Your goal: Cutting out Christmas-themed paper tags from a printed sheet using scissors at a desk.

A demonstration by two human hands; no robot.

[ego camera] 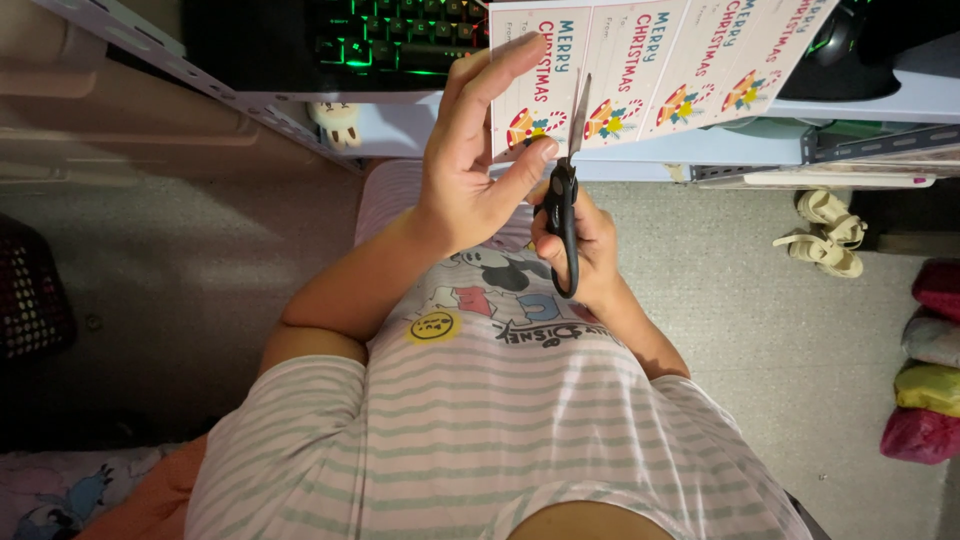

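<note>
My left hand (478, 150) pinches the left edge of a white sheet of printed gift tags (660, 60) with red and green lettering and candy-cane pictures, holding it up in front of me. In my right hand (590, 250) are black-handled scissors (565, 190), blades pointing up. The blades are cutting into the sheet's lower edge between the first and second tag. I wear a striped shirt with a cartoon print.
A desk edge (700, 150) runs across the top, with a green-lit keyboard (400, 35) and a dark mouse (840, 35) on it. On the grey floor lie pale sandals (825, 235) at right and colourful soft bundles (930, 370) at far right. A dark basket (30, 300) sits left.
</note>
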